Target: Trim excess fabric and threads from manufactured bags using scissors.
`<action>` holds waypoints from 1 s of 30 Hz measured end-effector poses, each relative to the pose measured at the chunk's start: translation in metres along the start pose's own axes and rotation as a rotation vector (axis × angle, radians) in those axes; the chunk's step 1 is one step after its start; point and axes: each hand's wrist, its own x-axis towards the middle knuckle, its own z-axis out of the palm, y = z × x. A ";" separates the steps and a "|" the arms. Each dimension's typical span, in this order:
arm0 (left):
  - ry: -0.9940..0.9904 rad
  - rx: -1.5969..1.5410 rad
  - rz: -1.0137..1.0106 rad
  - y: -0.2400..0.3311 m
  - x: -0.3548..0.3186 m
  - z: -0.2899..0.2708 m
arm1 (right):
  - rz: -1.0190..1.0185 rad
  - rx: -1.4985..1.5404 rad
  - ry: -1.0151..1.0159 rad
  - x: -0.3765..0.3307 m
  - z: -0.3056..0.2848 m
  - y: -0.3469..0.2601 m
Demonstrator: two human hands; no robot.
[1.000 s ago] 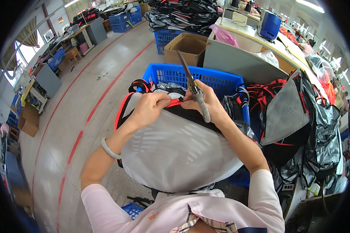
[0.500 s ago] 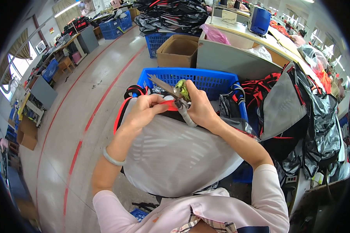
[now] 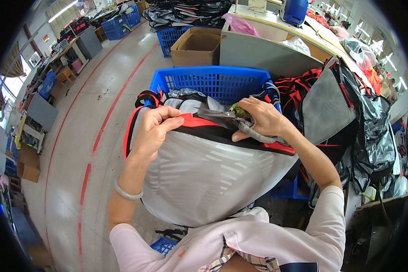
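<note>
A large grey fabric piece (image 3: 208, 181) with black and red edging is draped in front of me over the near side of a blue plastic crate (image 3: 254, 76). My left hand (image 3: 155, 129) pinches the red trim (image 3: 198, 121) at its upper edge between thumb and fingers. My right hand (image 3: 263, 119) grips a pair of scissors (image 3: 220, 114) with wrapped handles, one of them grey and one yellow-green. The blades point left along the trim, close above it. Whether they touch the fabric I cannot tell.
More grey, black and red fabric pieces (image 3: 328, 102) hang at the right beside a long worktable. Behind the crate stand an open cardboard box (image 3: 197, 59) and another blue crate (image 3: 167, 43) piled with dark fabric. Red lines mark the floor (image 3: 93, 122) at the left.
The right hand has moved right and turned the scissors, whose blades now lie nearly level instead of pointing up-left. The left hand has shifted slightly left, and more red trim shows between the hands.
</note>
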 end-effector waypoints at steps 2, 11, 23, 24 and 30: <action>0.033 -0.001 0.007 0.003 -0.002 0.000 | 0.025 0.007 -0.081 0.003 -0.003 -0.003; 0.025 -0.004 0.021 0.009 -0.005 -0.001 | 0.009 -0.005 -0.169 0.010 -0.013 -0.023; 0.020 -0.036 0.044 0.004 -0.007 -0.009 | 0.139 -0.068 -0.167 0.004 -0.014 -0.043; 0.008 -0.039 0.042 0.003 -0.007 -0.009 | 0.114 -0.062 -0.139 0.004 -0.013 -0.043; 0.009 -0.088 0.043 0.001 -0.008 -0.009 | -0.017 -0.080 -0.036 0.009 -0.005 -0.040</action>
